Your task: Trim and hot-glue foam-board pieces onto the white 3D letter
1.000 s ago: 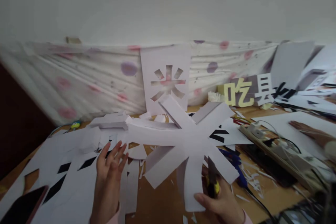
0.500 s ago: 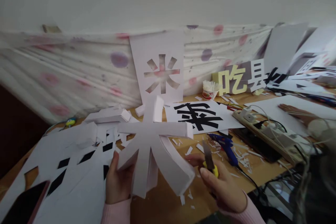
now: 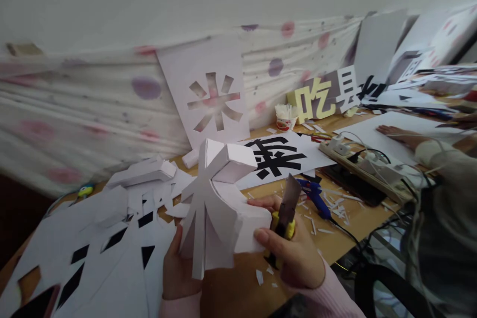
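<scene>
Gripping white paper letter (image 3: 214,203) from below, left hand (image 3: 179,271) closed; right hand (image 3: 296,256) clutching knife (image 3: 285,211), thumb pressing letter.

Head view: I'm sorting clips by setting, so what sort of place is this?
Probably a craft worktable for paper signage: a white 3D paper character in hand, a cut-out stencil sheet, a blue glue gun, paper offcuts.

Both hands are bare, with no gloves, rings or watch in view. The left hand (image 3: 179,271) comes out of a pale pink sleeve cuff (image 3: 179,306) at the bottom edge. The right hand (image 3: 294,253) wears the same soft pink sleeve (image 3: 328,293), its knit cuff sitting snug at the wrist.
</scene>
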`<act>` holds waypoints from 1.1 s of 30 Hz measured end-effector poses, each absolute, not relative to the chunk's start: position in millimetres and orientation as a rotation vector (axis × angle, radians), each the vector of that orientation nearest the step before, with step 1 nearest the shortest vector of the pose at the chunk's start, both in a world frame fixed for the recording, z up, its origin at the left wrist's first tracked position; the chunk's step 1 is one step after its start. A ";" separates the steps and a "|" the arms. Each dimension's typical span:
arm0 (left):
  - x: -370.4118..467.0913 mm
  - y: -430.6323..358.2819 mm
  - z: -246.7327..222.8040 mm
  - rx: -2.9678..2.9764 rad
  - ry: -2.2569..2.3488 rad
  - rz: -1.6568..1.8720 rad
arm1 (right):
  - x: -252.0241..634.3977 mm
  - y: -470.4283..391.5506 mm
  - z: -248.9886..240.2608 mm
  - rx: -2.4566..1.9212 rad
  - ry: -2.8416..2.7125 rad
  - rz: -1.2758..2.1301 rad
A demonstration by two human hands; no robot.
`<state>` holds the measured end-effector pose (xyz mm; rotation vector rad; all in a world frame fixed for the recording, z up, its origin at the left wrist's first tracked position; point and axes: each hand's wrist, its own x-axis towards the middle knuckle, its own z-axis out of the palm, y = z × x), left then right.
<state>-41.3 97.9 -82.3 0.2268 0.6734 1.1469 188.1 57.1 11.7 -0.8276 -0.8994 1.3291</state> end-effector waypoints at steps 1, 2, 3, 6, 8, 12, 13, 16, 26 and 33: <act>-38.3 97.3 -83.7 0.234 0.662 1.139 | 188.2 58.4 12.6 -0.819 -0.862 1.349; -34.3 96.5 -84.8 0.238 0.652 1.141 | 188.9 60.1 13.7 -0.820 -0.845 1.355; -29.6 95.7 -85.6 0.238 0.642 1.150 | 190.0 61.9 14.8 -0.831 -0.834 1.350; -14.3 93.1 -87.5 0.227 0.620 1.194 | 193.3 67.3 18.1 -0.873 -0.811 1.323; -6.6 91.7 -87.7 0.215 0.617 1.206 | 193.6 69.8 19.8 -0.878 -0.796 1.326; -1.2 90.1 -84.7 0.199 0.633 1.216 | 191.1 74.5 20.9 -0.876 -0.785 1.291; -1.1 89.8 -83.5 0.197 0.640 1.222 | 190.9 76.2 20.7 -0.880 -0.790 1.270; -0.4 87.7 -79.6 0.185 0.659 1.243 | 192.3 81.1 18.9 -0.877 -0.803 1.236; -3.6 72.1 -29.4 0.205 1.142 1.531 | 204.1 89.2 -5.4 -0.825 -0.675 1.272; -4.9 57.0 -15.1 0.638 1.243 1.651 | 222.8 104.5 -13.9 -0.751 -0.583 1.333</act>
